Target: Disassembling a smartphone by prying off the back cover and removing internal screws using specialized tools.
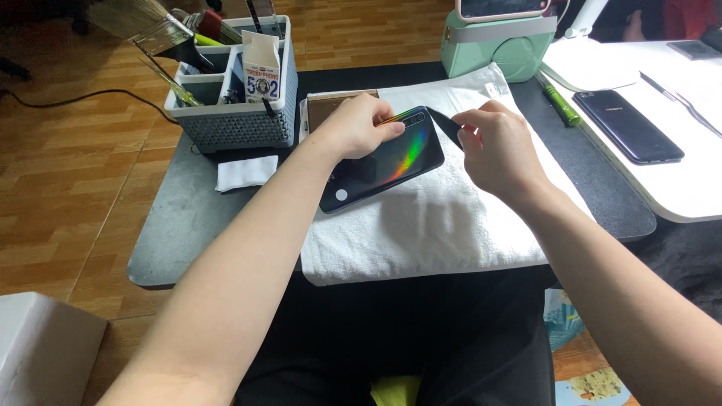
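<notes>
The glossy black smartphone with a rainbow sheen (383, 159) lies back-up on the white folded towel (429, 225), long axis running from 8 to 2 o'clock. The left hand (357, 126) pins its upper edge with curled fingers; the right hand (496, 150), at 3 o'clock, pinches a thin black pry tool (445, 125) against the top corner. At 10 o'clock, the grey slatted plastic organiser (233, 120) holds brushes, a small glue box and tools.

Phone (383, 162) back glossy, iridescent; towel (436, 218) white terry cloth; floor (68, 173) wood.
</notes>
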